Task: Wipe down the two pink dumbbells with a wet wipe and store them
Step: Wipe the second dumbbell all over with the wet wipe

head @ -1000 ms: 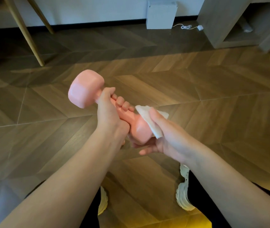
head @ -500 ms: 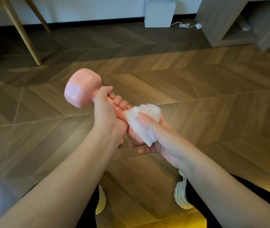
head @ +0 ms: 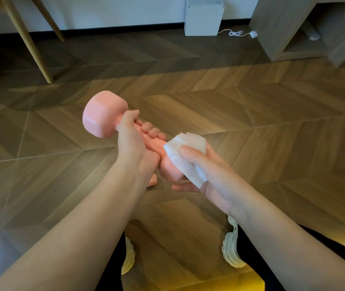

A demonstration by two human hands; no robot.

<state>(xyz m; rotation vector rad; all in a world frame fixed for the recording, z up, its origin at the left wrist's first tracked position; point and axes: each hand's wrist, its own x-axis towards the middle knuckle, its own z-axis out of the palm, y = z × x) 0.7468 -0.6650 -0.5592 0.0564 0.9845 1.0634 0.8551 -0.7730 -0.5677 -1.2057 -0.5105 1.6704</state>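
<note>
**While we are wiping the pink dumbbell**

While our left hand is gripping the handle, fingers curled round it just behind the far head, we are holding the dumbbell tilted in the air above the wooden floor. Our right hand is cupping the near head, its thumb pressing a folded wet wipe against it and its fingers curling underneath.

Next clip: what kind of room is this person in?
Probably a room in a home, perhaps a living room: chevron wood-pattern floor, slanted wooden furniture legs by the wall, a low wooden shelf unit, and a small white box with a cord beside it.
</note>
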